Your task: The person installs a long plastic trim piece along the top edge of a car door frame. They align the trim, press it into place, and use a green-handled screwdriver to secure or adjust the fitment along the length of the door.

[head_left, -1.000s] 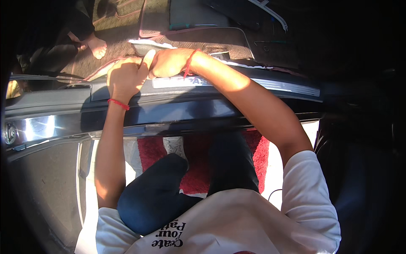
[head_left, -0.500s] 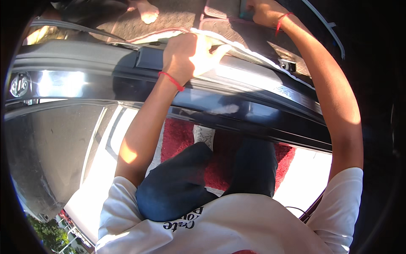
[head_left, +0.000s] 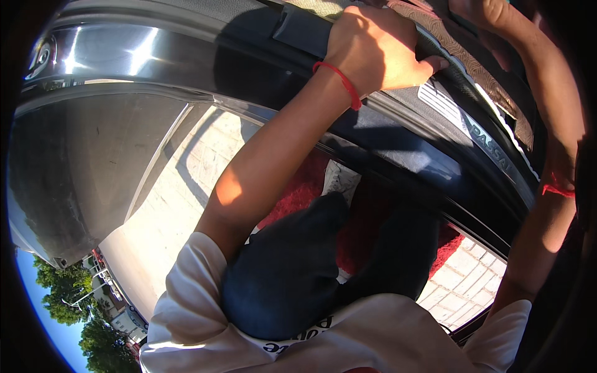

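Observation:
My left hand [head_left: 373, 50] lies over the inner edge of a car's door sill [head_left: 404, 140]. Its thumb stretches along the near side, while the other fingers curl over the far side, mostly hidden. Beside the thumb runs a metal scuff plate [head_left: 448, 112] with raised lettering. A whitish trim edge [head_left: 507, 127] borders the brown patterned floor covering [head_left: 494, 90] inside the car. Farther in, at the upper right, my right hand [head_left: 484, 12] is closed, partly cut off by the picture's top edge. What it holds, if anything, cannot be made out. Red string bands circle both wrists.
An open dark car door [head_left: 68, 174] stands at the left, with a shiny striker plate [head_left: 42, 59] above it. Pale paving [head_left: 168, 180] and a red mat [head_left: 295, 196] lie below the sill. My white shoe [head_left: 341, 177] rests on the mat.
My view has swung, so the sill now slants down to the right. Both hands appear farther right and higher. The bare foot inside the car has left clear view.

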Demonstrator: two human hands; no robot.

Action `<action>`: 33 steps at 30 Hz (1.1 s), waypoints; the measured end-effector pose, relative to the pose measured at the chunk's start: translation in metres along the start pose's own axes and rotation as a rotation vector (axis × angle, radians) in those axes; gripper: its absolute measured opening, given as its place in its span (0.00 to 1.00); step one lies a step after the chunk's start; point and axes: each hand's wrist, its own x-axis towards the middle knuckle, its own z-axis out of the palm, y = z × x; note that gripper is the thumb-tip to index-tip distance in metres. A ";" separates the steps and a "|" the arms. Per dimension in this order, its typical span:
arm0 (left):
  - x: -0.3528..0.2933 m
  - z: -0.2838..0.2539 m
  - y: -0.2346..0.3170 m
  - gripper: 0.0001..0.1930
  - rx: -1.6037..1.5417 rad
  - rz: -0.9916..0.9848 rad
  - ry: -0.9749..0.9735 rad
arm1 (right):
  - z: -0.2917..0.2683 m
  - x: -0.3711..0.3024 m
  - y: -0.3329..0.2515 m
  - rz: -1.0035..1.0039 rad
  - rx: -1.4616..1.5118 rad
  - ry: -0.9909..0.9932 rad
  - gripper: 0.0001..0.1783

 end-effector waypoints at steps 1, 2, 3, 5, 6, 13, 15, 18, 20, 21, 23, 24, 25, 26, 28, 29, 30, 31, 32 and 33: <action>-0.002 0.032 -0.036 0.13 -0.552 0.114 0.230 | 0.015 0.002 0.000 0.013 0.036 -0.035 0.14; -0.002 0.030 -0.033 0.12 -0.772 0.043 0.216 | 0.028 0.002 0.010 0.035 0.079 -0.067 0.15; -0.002 0.029 -0.029 0.12 -0.989 -0.032 0.202 | 0.037 0.001 0.019 0.061 0.097 -0.084 0.16; -0.003 0.018 -0.010 0.15 -1.429 -0.170 0.164 | 0.044 -0.004 0.029 0.143 0.099 -0.057 0.18; -0.002 0.018 -0.009 0.17 -1.229 -0.071 0.293 | 0.045 -0.006 0.030 0.168 0.088 -0.034 0.19; -0.001 0.013 -0.014 0.17 -0.758 0.375 0.206 | 0.064 -0.008 0.023 -0.238 -0.400 0.036 0.17; -0.005 0.011 -0.015 0.17 -0.746 0.341 0.210 | 0.059 -0.002 0.003 -0.232 -0.467 -0.060 0.16; 0.000 0.009 -0.010 0.16 -0.739 0.310 0.199 | 0.061 -0.001 -0.006 -0.253 -0.605 0.019 0.14; -0.002 0.007 -0.010 0.16 -0.733 0.289 0.195 | 0.073 0.002 -0.010 -0.262 -0.691 0.135 0.13; -0.002 0.007 -0.010 0.16 -0.728 0.283 0.195 | 0.080 0.003 -0.012 -0.249 -0.733 0.184 0.13; -0.001 0.006 -0.009 0.15 -0.726 0.271 0.191 | 0.095 0.008 -0.018 -0.184 -0.794 0.224 0.12; -0.002 0.006 -0.009 0.15 -0.724 0.266 0.189 | 0.096 0.007 -0.016 -0.177 -0.796 0.227 0.12; -0.004 0.006 -0.009 0.15 -0.714 0.267 0.189 | 0.097 0.006 -0.014 -0.180 -0.787 0.222 0.12; -0.006 0.004 -0.009 0.15 -0.698 0.270 0.189 | 0.100 0.006 -0.010 -0.191 -0.787 0.216 0.12; -0.011 0.007 -0.006 0.14 -0.674 0.275 0.192 | 0.103 0.004 -0.004 -0.197 -0.767 0.199 0.12; -0.013 0.008 -0.004 0.14 -0.657 0.280 0.192 | 0.103 0.004 -0.001 -0.193 -0.760 0.195 0.12; -0.014 0.009 -0.003 0.14 -0.646 0.283 0.193 | 0.103 0.005 0.000 -0.190 -0.750 0.192 0.12; -0.013 0.011 -0.001 0.14 -0.648 0.289 0.196 | 0.103 0.005 0.003 -0.177 -0.745 0.182 0.12; -0.014 0.012 0.001 0.14 -0.650 0.292 0.190 | 0.101 0.004 0.004 -0.160 -0.731 0.169 0.12; -0.013 0.012 0.000 0.14 -0.654 0.292 0.191 | 0.098 0.004 0.009 -0.139 -0.712 0.150 0.12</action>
